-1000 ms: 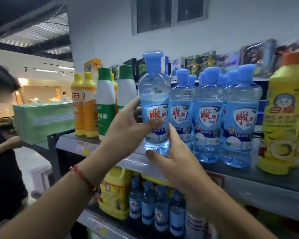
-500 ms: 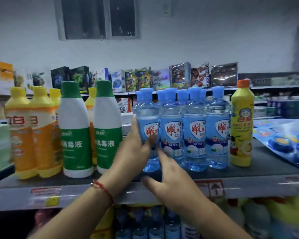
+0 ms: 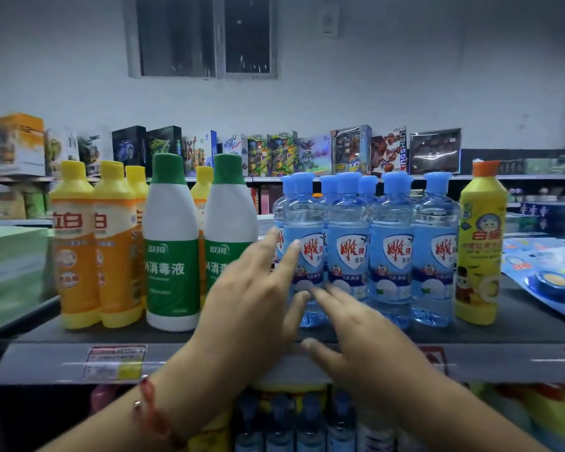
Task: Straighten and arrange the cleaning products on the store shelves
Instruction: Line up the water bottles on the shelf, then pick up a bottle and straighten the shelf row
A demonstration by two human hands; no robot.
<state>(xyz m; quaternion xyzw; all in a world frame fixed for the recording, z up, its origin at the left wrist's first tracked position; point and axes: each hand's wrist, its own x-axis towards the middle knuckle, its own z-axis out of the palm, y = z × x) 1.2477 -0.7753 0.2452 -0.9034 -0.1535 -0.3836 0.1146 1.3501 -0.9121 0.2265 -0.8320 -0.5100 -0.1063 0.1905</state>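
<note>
1. Head view: I count four front blue bottles (image 3: 371, 252) on the shelf (image 3: 519, 327), two green-capped bottles (image 3: 172, 246) left of them.
2. My left hand (image 3: 255, 301) and right hand (image 3: 356, 327), fingers straight, released, hover before the leftmost blue bottle.

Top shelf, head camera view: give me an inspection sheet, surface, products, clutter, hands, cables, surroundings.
Surface: dark shelf, price tag on its front edge.
Job's things: blue-capped clear bottles upright in a tight row; green-capped white bottles, orange bottles, yellow bottle upright.
Clutter: blue blister packs lying flat at right.
Grippers: left hand and right hand open, fingers at the leftmost front clear bottle.
Cables: nothing seen.
Surroundings: toy boxes behind; more bottles below.
</note>
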